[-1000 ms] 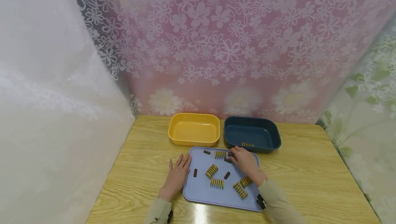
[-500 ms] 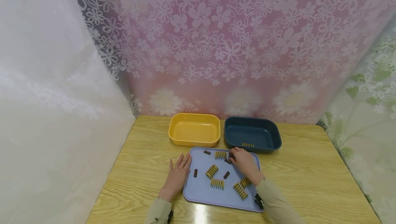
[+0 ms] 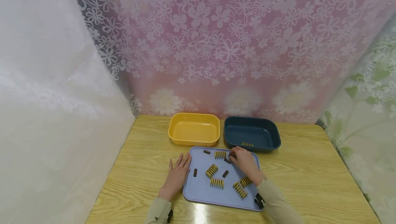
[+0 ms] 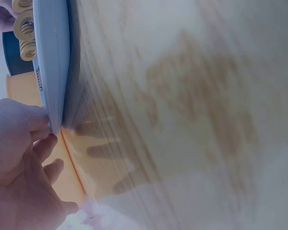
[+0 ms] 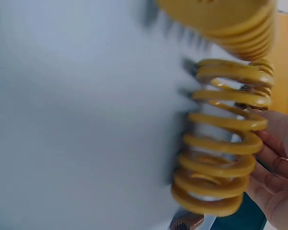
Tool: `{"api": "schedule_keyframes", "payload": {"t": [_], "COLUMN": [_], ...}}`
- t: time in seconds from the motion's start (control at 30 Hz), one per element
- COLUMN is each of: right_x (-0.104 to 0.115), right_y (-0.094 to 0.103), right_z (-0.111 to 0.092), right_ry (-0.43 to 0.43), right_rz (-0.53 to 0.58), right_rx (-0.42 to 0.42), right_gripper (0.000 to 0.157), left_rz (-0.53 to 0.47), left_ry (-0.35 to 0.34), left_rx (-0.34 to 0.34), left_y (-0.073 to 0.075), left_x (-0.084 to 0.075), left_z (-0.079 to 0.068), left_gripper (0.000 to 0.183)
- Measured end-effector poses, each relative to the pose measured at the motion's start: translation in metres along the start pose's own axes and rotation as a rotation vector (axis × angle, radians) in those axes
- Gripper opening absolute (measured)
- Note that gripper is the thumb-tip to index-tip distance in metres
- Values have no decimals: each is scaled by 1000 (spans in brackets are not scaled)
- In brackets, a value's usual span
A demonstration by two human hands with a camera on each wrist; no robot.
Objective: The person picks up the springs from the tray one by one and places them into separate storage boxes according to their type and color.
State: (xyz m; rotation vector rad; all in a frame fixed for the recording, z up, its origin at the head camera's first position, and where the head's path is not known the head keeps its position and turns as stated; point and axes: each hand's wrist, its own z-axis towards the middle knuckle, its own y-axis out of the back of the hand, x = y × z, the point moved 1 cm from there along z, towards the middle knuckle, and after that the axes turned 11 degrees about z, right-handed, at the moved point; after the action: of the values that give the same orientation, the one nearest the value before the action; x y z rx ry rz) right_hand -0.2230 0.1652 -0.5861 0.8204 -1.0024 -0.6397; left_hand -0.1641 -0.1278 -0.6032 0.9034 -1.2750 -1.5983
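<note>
Dark spring (image 3: 232, 155) partly hidden by right hand (image 3: 245, 162), left hand (image 4: 19, 167) cropped, tabletop (image 4: 192, 105) blurred in left wrist view, topmost yellow spring (image 5: 221, 21) cut off in right wrist view.

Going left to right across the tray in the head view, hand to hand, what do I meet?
Left hand, left-side dark coil spring, far-edge dark coil spring, far-edge yellow coil spring, right hand. Springs whose order is unclear are omitted.

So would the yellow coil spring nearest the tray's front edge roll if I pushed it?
Probably: that yellow coil spring lies on its side. Pushed rightward, it would likely bump the other yellow coil spring close beside it. It might squash lengthwise, since gaps show between its coils.
</note>
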Motion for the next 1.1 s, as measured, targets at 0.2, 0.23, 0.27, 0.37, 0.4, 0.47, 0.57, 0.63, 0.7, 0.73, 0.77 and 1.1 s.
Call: {"api": "schedule_keyframes", "payload": {"t": [0.2,0.23,0.27,0.37,0.4,0.47,0.57,0.63,0.7,0.73,0.77,1.1], "right_x": [7,8,9,12,14,16,19,22,25,26,28,34], "right_y": [10,12,13,17,18,20,22,24,24,25,25,26], "right_z": [2,3,4,6,7,10,16,21,28,32,35,68], "right_ry": [-31,-36,-42,-59,-66,-86,-119,-133,-143,-145,-150,-270], "right_rz": [78,86,96,124,136,162,222,277,319,334,349,508], "right_rx": [-5,-6,-8,-8,-7,-5,1,4,3,-1,-4,-29], "right_gripper": [11,11,11,10,10,10,9,9,8,9,9,18], "left_rz": [-3,-4,-6,-12,-17,-24,-20,-17,-11,-12,-13,-15], "left_ry": [1,1,0,-5,-7,-8,-5,-1,0,0,0,1], "left_rx": [-3,-5,-9,-13,-15,-18,-13,-9,-5,-5,-6,12], "left_y": [1,1,1,1,1,1,2,2,2,2,2,3], "left_x": [0,0,0,0,0,0,0,1,1,2,2,2], "left_z": [1,1,1,1,1,1,0,0,-1,-1,-1,0], "left_gripper": [49,49,49,48,48,48,49,49,49,49,49,49]}}
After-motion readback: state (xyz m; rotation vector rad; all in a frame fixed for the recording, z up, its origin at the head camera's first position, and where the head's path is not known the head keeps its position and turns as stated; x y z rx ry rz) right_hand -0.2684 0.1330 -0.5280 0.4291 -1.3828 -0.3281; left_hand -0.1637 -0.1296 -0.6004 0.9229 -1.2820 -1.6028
